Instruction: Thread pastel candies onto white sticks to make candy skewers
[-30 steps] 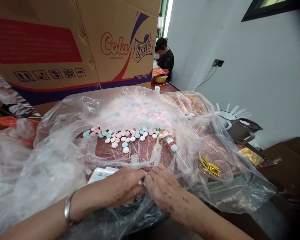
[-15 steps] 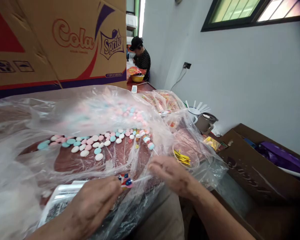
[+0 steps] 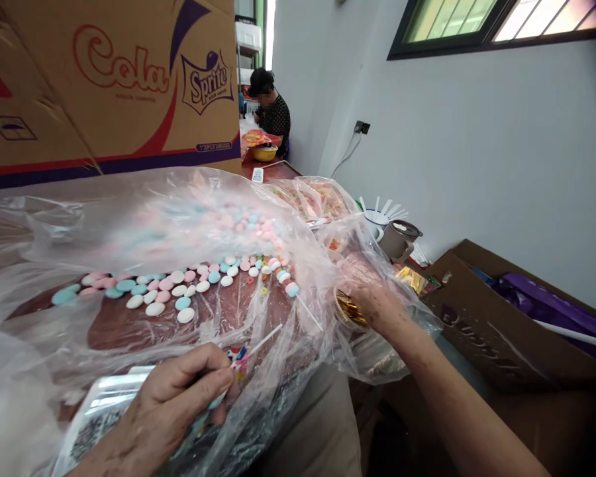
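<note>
Two hands work low in the frame: the left hand (image 3: 179,397) pinches a wrapped white-stick lollipop (image 3: 243,358) at lower centre; the right hand (image 3: 377,306), centre-right, closes its grip on gold twist ties (image 3: 350,310).

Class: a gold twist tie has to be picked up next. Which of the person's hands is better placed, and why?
The right hand. It already rests on the gold twist ties beside the plastic sheet. The left hand is busy, pinching a wrapped lollipop by its stick.
</note>
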Available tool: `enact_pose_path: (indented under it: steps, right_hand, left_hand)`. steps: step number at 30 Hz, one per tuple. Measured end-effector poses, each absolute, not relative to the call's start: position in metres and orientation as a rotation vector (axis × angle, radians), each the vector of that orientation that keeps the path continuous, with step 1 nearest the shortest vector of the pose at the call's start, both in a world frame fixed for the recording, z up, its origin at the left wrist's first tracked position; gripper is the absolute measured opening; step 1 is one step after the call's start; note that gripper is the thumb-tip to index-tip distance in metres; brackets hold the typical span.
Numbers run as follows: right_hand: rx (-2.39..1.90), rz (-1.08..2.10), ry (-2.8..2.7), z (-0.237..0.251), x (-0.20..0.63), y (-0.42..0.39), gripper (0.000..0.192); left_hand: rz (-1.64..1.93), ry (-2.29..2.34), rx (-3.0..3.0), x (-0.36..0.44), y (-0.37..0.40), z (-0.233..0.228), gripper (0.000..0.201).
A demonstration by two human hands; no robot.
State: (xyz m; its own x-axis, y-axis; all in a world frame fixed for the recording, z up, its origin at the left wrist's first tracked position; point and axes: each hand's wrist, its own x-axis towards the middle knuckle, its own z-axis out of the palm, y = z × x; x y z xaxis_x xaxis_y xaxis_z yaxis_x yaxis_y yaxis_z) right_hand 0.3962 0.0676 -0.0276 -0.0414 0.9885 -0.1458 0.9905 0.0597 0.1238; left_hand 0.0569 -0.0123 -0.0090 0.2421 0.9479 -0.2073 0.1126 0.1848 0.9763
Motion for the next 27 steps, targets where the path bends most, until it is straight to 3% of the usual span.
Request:
enact_pose_path:
  steps: [15, 21, 23, 27]
  right_hand:
    - [2.151, 0.107, 2.205, -0.025, 0.4, 0.063, 0.033]
    - [2.415, 0.332, 2.296, -0.018, 0.386, 0.048, 0.038]
    - [2.519, 0.194, 2.63, -0.017, 0.363, 0.037, 0.035]
    - [2.298, -0.822, 3.116, -0.025, 0.294, 0.013, 0.018]
  left_hand:
    - [0.677, 1.215, 1.034, 0.056, -0.018, -0.006, 0.037]
    - [0.7, 1.136, 0.956, 0.056, -0.019, -0.01, 0.036]
    - [0.714, 1.061, 0.931, 0.06, -0.018, -0.013, 0.037]
    - [0.729, 0.936, 0.89, 0.074, -0.016, -0.018, 0.034]
